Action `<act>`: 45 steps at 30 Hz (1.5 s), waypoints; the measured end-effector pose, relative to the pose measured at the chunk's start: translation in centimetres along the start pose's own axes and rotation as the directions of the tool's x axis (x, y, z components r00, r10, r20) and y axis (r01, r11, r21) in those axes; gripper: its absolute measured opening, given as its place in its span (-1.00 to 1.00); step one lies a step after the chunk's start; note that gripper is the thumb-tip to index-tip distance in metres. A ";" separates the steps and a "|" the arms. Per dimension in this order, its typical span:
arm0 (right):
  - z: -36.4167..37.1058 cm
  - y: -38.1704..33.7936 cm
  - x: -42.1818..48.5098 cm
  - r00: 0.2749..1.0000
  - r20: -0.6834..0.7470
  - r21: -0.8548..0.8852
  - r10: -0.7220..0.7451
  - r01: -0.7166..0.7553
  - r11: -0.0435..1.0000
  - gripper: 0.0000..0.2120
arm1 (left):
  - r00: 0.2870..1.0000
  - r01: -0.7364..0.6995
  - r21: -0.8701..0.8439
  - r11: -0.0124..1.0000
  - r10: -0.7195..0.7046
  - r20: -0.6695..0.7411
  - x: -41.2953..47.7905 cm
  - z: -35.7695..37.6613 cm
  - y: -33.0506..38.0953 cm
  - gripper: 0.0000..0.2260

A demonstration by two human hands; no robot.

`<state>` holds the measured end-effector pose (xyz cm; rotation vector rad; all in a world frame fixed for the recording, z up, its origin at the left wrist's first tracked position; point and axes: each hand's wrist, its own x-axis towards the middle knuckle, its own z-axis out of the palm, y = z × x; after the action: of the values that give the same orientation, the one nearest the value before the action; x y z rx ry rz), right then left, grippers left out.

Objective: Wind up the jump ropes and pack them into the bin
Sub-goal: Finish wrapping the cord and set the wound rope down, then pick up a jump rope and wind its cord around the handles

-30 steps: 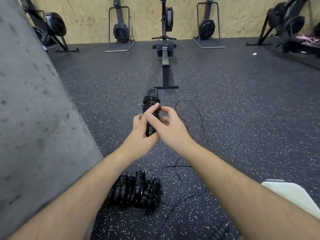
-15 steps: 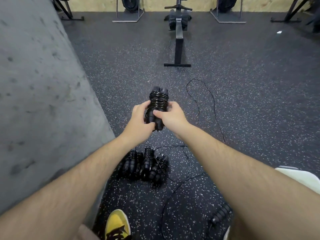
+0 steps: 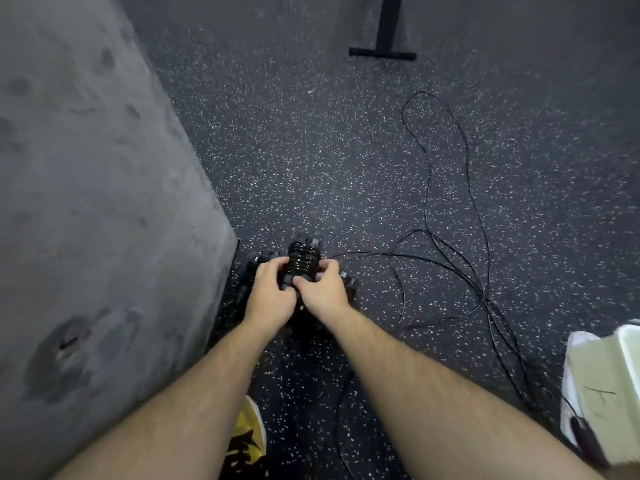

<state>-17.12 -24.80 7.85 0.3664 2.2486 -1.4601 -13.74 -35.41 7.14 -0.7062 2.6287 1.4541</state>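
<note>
A wound-up black jump rope [image 3: 302, 261], cord coiled round its handles, is held between both hands low over the floor. My left hand [image 3: 268, 296] grips its left side and my right hand [image 3: 322, 291] grips its right side. Beneath and beside my hands lie other wound black ropes [image 3: 348, 283], mostly hidden. A loose black rope cord [image 3: 446, 237] trails in loops across the speckled floor to the right. The white bin [image 3: 602, 386] stands at the right edge, only partly in view and blurred.
A grey concrete wall [image 3: 86, 202] fills the left side, its base just left of the rope pile. The black foot of a rowing machine [image 3: 382, 53] is at the top. My yellow shoe [image 3: 247, 441] stands near the bottom edge.
My hands have lowered the wound rope from chest height down onto the pile of wound ropes by the wall. The camera has tilted down, so the far wall and machines have left the view.
</note>
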 end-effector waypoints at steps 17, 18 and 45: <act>1.5 6.2 0.9 0.938 0.043 -0.553 -0.343 0.308 0.774 -0.65 | 0.972 -0.236 0.449 0.862 0.214 0.100 0.6 3.5 -2.8 -0.73; 0.5 6.7 0.8 0.936 0.030 -0.552 -0.352 0.309 0.774 -0.65 | 0.965 -0.261 0.429 0.865 0.230 0.124 0.2 4.2 -2.4 -0.74; -15.5 20.7 -1.1 0.977 0.113 -0.604 0.182 -0.078 0.793 -0.42 | 0.800 -0.462 0.770 0.440 -0.168 0.577 -4.4 24.6 0.2 -0.65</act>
<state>-10.33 -2.12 -2.68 0.1791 2.3416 -0.6177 -14.03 -13.68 -5.20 0.1413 2.4113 0.0048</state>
